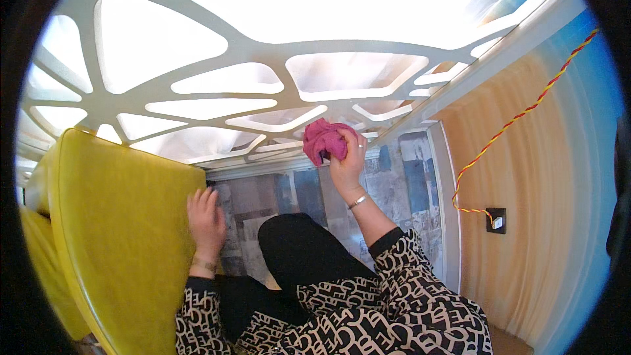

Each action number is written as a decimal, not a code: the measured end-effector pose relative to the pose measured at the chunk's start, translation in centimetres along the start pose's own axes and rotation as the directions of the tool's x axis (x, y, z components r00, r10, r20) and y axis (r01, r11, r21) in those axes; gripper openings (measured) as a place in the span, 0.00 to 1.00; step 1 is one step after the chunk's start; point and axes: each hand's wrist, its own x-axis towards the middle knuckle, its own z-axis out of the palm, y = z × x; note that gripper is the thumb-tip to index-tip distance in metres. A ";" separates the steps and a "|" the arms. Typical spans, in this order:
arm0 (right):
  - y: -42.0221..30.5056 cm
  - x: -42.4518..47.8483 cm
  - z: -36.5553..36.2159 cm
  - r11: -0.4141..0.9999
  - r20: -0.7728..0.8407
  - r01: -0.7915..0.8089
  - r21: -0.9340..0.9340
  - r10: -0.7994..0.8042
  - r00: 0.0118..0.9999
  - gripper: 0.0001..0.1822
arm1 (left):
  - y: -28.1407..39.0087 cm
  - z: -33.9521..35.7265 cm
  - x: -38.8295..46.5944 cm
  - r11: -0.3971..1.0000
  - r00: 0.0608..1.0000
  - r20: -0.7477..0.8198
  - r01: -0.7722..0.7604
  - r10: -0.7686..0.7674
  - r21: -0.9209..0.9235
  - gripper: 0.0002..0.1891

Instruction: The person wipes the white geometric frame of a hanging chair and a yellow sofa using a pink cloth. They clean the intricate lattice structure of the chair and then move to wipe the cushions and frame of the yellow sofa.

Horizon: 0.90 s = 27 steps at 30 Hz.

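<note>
A bunched pink cloth point(323, 143) is gripped in my right hand point(349, 158), held up at the lower part of a white lattice panel point(256, 52) with rounded openings. Whether the cloth touches the panel cannot be told. My left hand point(206, 222) holds nothing; its fingers are spread a little, beside the edge of a yellow upholstered seat back point(128, 236). That hand is slightly blurred, and contact with the upholstery is not certain.
A red-and-yellow twisted cord point(512, 125) runs down the wood-patterned wall point(532, 167) at right to a plug in a black socket point(502, 227). Patchwork-patterned flooring point(300, 192) lies below the panel, bordered by a white baseboard point(446, 207).
</note>
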 end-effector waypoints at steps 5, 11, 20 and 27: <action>-0.7 -0.6 4.9 0.977 -0.093 -0.198 0.084 0.206 0.974 0.32 | 10.4 -1.2 11.7 0.941 0.944 -0.004 -0.329 0.329 -0.082 0.27; -0.4 -1.1 5.4 0.985 -0.125 -0.158 0.068 0.165 0.978 0.29 | 11.9 4.8 16.3 0.928 0.939 0.012 -0.340 0.343 0.150 0.26; 3.0 -4.9 2.0 0.772 0.214 -0.626 0.113 0.596 0.774 0.26 | 11.9 5.9 17.2 0.927 0.946 0.038 -0.323 0.322 0.191 0.23; -1.3 0.3 0.4 0.725 -0.044 -0.423 0.544 0.528 0.848 0.28 | 12.1 5.7 17.1 0.951 0.963 0.046 -0.269 0.265 0.155 0.21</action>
